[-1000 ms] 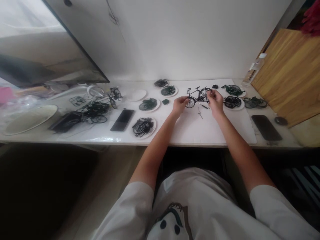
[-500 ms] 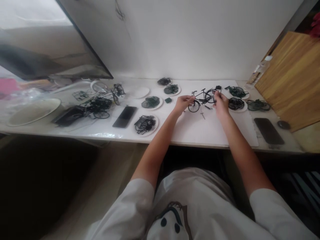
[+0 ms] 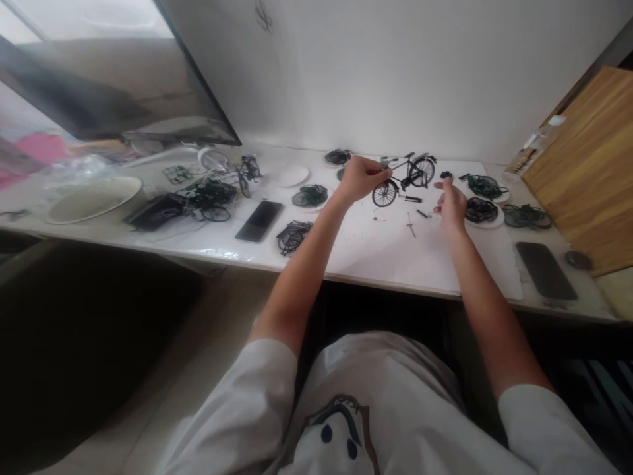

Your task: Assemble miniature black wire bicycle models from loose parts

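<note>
My left hand (image 3: 364, 179) pinches a small black model bicycle (image 3: 407, 181) near its handlebars. The bicycle is tilted, its rear wheel higher than the front one. My right hand (image 3: 451, 206) is apart from the bicycle, to its right, with fingers spread and nothing visible in them. Just beyond those fingertips lies a small black part (image 3: 446, 175). Below the bicycle, on the white sheet (image 3: 386, 254), are a dark rod-like piece (image 3: 413, 199) and a thin T-shaped tool (image 3: 411, 225).
Plates of dark bicycle parts stand on both sides, among them black parts (image 3: 482, 210) and green parts (image 3: 309, 195). One phone (image 3: 258, 221) lies left, another (image 3: 546, 270) right. A large bowl (image 3: 93, 199), a monitor (image 3: 123, 72) and a plastic bottle (image 3: 537, 148) flank the workspace.
My right hand has let go of the bicycle's rear and drawn away from it. The left hand has lifted and tilted the bicycle. The whole view has shifted slightly.
</note>
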A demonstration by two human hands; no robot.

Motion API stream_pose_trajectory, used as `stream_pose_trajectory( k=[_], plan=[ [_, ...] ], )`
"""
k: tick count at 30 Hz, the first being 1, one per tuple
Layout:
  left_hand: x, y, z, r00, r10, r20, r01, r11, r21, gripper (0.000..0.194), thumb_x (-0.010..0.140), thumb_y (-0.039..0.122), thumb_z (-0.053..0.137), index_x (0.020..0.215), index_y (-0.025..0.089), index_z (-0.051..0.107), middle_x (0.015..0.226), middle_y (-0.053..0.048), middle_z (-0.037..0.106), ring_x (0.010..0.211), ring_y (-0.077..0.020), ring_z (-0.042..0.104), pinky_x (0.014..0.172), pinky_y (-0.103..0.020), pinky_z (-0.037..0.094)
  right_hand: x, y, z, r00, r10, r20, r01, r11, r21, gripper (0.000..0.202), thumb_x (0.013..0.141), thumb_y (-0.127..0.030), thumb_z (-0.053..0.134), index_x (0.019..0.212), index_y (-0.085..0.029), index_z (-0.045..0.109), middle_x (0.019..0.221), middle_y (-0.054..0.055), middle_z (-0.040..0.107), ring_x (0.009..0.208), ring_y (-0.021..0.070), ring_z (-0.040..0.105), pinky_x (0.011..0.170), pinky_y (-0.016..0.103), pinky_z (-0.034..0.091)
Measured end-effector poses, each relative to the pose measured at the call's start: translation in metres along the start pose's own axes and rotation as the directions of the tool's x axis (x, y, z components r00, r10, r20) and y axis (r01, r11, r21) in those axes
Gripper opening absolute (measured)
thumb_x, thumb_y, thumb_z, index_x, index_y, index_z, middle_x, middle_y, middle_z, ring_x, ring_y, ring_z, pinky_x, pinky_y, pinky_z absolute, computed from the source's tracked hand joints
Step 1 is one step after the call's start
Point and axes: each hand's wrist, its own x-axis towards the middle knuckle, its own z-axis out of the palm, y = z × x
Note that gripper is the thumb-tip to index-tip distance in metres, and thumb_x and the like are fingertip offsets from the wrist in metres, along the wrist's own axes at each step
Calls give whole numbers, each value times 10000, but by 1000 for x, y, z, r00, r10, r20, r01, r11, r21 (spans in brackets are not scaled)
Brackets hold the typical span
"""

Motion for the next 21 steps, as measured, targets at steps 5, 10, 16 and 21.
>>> stream_pose_trajectory(
  k=[5,10,16,21],
  plan=[
    [7,20,-65,979,174,-109,-126,927,353,303,863,372,857,801,164,646,663,-2,419,719,-152,515,636,-267,389,-3,1,2,999,-27,19,27,999,-26,673,876,-884,643,895,-214,697,606,-85,302,503,116,313,432,247,334],
    [3,26,-156,911,257,-324,48,713,700,283,873,359,794,755,168,623,659,-5,471,784,-189,538,743,-295,424,-6,2,3,999,1,53,1,999,-47,547,875,-753,717,884,-206,716,589,-87,309,497,117,300,445,262,318],
    [-4,20,-237,851,303,-430,250,486,837,255,963,399,657,849,172,680,835,-58,678,864,-217,591,866,-334,465,-12,1,5,989,-117,85,128,983,-133,476,948,-673,686,853,-208,721,591,-62,382,540,143,408,527,279,396],
    [-9,18,-252,831,271,-486,363,396,843,270,963,433,647,828,200,671,827,-64,671,887,-239,585,876,-343,464,-18,-2,10,976,-182,121,203,960,-194,480,956,-675,679,832,-212,708,651,-23,505,663,185,552,645,310,487]
  ],
)
